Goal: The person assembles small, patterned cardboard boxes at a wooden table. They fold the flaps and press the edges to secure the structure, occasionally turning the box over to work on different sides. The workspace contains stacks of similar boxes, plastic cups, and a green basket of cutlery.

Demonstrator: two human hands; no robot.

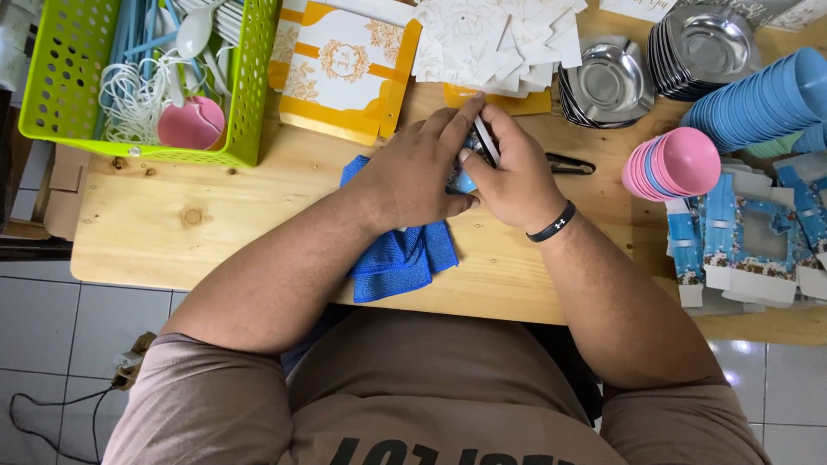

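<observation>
Wooden table (215, 241), seen from above. Green basket (77, 77) at the far left corner, holding spoons and a pink bowl (191, 123). Yellow-and-white boxes (345, 69) and white cards (491, 39) along the far edge; steel dishes (607, 86), blue cups (762, 99) and pink cups (676, 164) toward the right edge, above flat blue cartons (745, 250). Blue cloth (405, 254) near the front edge — under the left hand (418, 172). Both hands pressed together mid-table, left and right hand (517, 176) pinching a small blue object (465, 181) with a slim white strip (485, 138) between the fingers.
</observation>
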